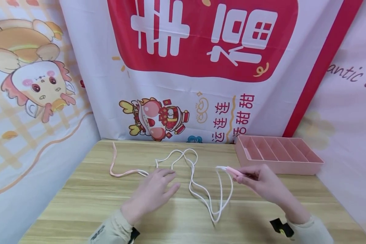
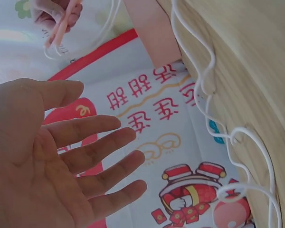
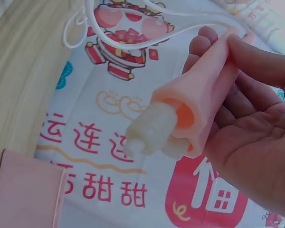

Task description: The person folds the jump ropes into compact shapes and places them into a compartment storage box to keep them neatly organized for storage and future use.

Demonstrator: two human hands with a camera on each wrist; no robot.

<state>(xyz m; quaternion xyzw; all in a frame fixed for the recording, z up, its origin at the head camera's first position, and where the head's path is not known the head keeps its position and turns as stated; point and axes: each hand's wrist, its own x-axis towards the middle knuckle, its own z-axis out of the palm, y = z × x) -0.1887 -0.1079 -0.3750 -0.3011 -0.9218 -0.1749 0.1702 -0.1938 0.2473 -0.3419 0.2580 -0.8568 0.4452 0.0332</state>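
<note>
A long white cord [image 1: 201, 187] trails in loose loops across the wooden table. Its far-left stretch [image 1: 128, 173] turns pink. My right hand [image 1: 263, 183] holds two pink tapered sleeves [image 1: 234, 171] side by side, raised off the table, pinched between thumb and fingers; white cord runs from their narrow ends. In the right wrist view the sleeves' hollow wide ends show pale, cloudy plugs [image 3: 154, 126]. My left hand [image 1: 155, 189] is over the table near the cord's left part, fingers spread and holding nothing; its bare palm faces the left wrist view.
A pink box [image 1: 280, 166] divided into several slots stands at the table's back right. Printed cloths hang behind the table [image 1: 79, 200] and on both sides.
</note>
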